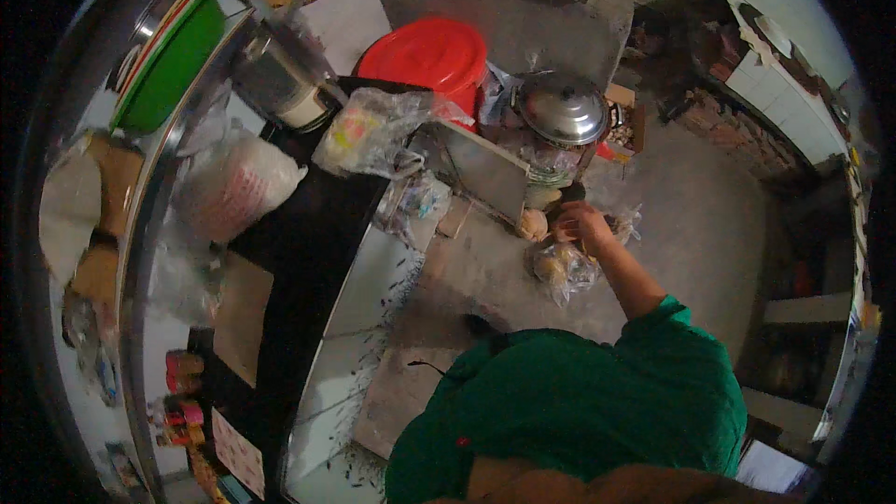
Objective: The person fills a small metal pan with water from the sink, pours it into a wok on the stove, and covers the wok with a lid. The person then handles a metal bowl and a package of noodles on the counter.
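Observation:
My right hand (581, 224) reaches down low over the floor, its fingers bent and pointing downward. What they close on, if anything, is too dim and small to make out. Just left of the fingers sits a round tan thing (534, 224), perhaps a vegetable. A clear plastic bag (566, 271) with something yellowish inside lies right below the hand, and more crumpled clear plastic (627, 222) shows past the wrist. My left hand is out of sight.
A lidded metal pot (563, 110) stands beyond the hand, beside a red lidded bucket (429, 56). To the left runs a black countertop (308, 252) bearing plastic bags (243, 182) and a metal container (280, 79). Tiled shelving (803, 308) lines the right side.

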Action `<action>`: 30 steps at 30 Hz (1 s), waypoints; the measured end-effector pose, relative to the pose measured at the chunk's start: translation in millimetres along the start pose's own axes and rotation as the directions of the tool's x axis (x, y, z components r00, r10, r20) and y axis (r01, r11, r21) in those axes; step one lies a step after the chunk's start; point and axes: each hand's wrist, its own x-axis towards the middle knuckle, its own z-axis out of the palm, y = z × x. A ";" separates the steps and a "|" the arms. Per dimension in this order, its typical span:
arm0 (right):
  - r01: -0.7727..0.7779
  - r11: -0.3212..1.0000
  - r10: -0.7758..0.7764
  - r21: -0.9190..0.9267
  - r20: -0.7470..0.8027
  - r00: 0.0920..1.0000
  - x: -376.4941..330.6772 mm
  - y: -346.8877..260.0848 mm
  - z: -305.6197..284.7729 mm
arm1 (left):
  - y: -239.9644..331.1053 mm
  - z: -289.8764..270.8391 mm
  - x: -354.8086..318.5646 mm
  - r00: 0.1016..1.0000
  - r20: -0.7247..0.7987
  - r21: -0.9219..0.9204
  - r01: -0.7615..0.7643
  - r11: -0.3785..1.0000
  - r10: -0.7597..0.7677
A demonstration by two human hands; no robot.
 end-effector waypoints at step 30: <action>-0.202 0.220 -0.385 -0.954 -0.275 0.881 482.0 -80.9 -118.2 | 186.2 211.6 4.1 0.949 -0.267 0.182 0.223 0.958 -0.170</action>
